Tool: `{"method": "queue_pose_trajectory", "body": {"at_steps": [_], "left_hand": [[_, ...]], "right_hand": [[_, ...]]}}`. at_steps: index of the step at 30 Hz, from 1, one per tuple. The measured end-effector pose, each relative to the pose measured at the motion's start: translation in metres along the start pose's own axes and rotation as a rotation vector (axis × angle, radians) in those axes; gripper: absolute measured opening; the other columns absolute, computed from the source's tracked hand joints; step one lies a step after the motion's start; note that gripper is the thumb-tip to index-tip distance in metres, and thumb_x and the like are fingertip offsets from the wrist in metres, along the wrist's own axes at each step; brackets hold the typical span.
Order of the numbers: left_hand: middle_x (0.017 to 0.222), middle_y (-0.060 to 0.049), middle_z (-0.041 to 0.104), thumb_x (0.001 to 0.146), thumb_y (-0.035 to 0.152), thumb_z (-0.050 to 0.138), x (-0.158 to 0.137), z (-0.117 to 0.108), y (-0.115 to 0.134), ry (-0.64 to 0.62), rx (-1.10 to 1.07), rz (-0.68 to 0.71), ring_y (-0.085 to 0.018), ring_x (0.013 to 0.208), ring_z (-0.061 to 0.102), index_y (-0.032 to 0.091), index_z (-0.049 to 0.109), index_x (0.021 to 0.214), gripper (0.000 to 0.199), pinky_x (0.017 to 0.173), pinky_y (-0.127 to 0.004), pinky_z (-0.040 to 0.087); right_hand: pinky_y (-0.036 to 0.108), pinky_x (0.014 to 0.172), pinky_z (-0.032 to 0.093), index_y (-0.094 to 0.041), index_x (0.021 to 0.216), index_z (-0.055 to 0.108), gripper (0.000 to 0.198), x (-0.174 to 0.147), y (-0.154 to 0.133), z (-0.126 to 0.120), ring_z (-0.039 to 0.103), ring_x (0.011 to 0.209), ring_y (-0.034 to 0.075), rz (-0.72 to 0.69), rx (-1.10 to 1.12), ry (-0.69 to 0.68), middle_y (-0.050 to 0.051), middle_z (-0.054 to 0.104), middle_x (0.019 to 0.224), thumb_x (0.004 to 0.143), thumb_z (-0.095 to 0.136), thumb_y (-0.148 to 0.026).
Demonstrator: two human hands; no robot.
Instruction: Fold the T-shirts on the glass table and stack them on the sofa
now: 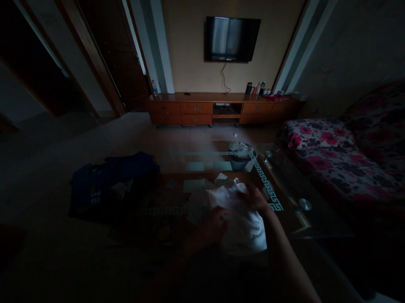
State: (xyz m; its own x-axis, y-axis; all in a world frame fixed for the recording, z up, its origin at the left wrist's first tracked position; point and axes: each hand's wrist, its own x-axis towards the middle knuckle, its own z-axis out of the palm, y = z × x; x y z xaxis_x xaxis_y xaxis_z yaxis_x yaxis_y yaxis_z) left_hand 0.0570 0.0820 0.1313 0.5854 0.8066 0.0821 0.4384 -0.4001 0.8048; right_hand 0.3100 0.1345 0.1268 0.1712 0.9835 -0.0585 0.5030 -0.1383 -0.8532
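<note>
A white cloth (247, 233), soft and creased, lies bunched over the near side of a glass-topped table (324, 228). At its left edge is my left hand (214, 226), fingers curled against the fabric. My right hand (256, 198) grips the cloth's upper right part, its fingers bent over it. Deep shadow hides some of the fingertips. To the left, a dark blue garment (130, 168) with white marks lies in a heap at the table's left end.
Beyond the cloth, a bin (240, 162) holds light-coloured crumpled stuff. A flowered sofa (344, 165) runs along the right. Across the room stands a low wooden cabinet (196, 108) with bottles (255, 88) on top, below a wall-mounted television (232, 39). The room is dim.
</note>
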Motion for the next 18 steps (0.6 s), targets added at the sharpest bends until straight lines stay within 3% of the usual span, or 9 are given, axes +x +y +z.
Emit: {"method": "queue_pose_trajectory", "body": {"at_steps": [2,4,6,8,10,13,15,18], "left_hand": [[0.130,-0.009,0.061,0.087,0.020,0.058,0.004,-0.030,-0.004,0.260,0.021,0.012,-0.024,0.120,0.058,0.023,0.056,0.133,0.046,0.107,-0.041,0.045],[0.144,-0.012,0.052,0.082,0.026,0.069,0.003,-0.058,-0.006,0.389,0.079,0.052,-0.030,0.135,0.048,0.024,0.044,0.148,0.071,0.115,-0.048,0.038],[0.154,-0.015,0.044,0.074,0.034,0.081,-0.002,-0.080,-0.009,0.371,0.100,0.074,-0.034,0.142,0.041,0.024,0.032,0.157,0.096,0.117,-0.053,0.035],[0.155,-0.016,0.044,0.068,0.037,0.087,-0.009,-0.093,-0.012,0.280,0.047,0.048,-0.035,0.141,0.044,0.024,0.028,0.159,0.109,0.114,-0.051,0.039],[0.146,-0.016,0.056,0.069,0.035,0.086,-0.016,-0.098,-0.013,0.180,-0.053,-0.004,-0.032,0.130,0.056,0.022,0.036,0.156,0.100,0.107,-0.045,0.047],[0.119,-0.011,0.072,0.077,0.031,0.077,-0.019,-0.100,-0.011,0.058,-0.159,-0.074,-0.026,0.105,0.069,0.017,0.061,0.133,0.059,0.090,-0.035,0.054],[0.111,-0.009,0.075,0.080,0.032,0.075,-0.017,-0.099,-0.008,0.032,-0.179,-0.081,-0.024,0.097,0.070,0.017,0.068,0.119,0.043,0.084,-0.032,0.055],[0.106,-0.008,0.076,0.082,0.034,0.072,-0.013,-0.099,-0.003,0.040,-0.163,-0.070,-0.024,0.093,0.071,0.017,0.071,0.112,0.035,0.079,-0.030,0.054]], "right_hand": [[0.032,0.081,0.055,-0.019,0.103,0.065,0.038,-0.013,-0.024,0.004,0.069,0.088,0.022,-0.190,0.121,-0.114,0.006,0.074,0.096,0.075,0.078,-0.040],[0.032,0.083,0.054,-0.019,0.102,0.063,0.032,-0.030,-0.051,0.010,0.067,0.090,0.020,-0.326,0.208,-0.235,0.005,0.072,0.099,0.077,0.076,-0.035],[0.031,0.083,0.053,-0.020,0.104,0.063,0.029,-0.047,-0.078,0.017,0.067,0.090,0.019,-0.376,0.257,-0.356,0.004,0.071,0.100,0.079,0.075,-0.029],[0.030,0.082,0.053,-0.021,0.104,0.064,0.027,-0.060,-0.098,0.027,0.067,0.090,0.018,-0.389,0.292,-0.458,0.002,0.071,0.100,0.081,0.075,-0.027],[0.029,0.080,0.052,-0.021,0.103,0.065,0.026,-0.067,-0.109,0.038,0.067,0.090,0.017,-0.392,0.330,-0.507,0.001,0.071,0.100,0.081,0.076,-0.027],[0.027,0.078,0.051,-0.021,0.106,0.063,0.030,-0.067,-0.110,0.056,0.067,0.089,0.017,-0.389,0.394,-0.460,0.001,0.071,0.100,0.079,0.078,-0.024],[0.027,0.079,0.052,-0.022,0.112,0.061,0.037,-0.065,-0.107,0.065,0.067,0.092,0.017,-0.393,0.422,-0.401,0.002,0.070,0.103,0.079,0.077,-0.021],[0.027,0.080,0.052,-0.023,0.120,0.058,0.044,-0.064,-0.106,0.071,0.067,0.095,0.017,-0.422,0.415,-0.333,0.003,0.068,0.109,0.079,0.075,-0.018]]}}
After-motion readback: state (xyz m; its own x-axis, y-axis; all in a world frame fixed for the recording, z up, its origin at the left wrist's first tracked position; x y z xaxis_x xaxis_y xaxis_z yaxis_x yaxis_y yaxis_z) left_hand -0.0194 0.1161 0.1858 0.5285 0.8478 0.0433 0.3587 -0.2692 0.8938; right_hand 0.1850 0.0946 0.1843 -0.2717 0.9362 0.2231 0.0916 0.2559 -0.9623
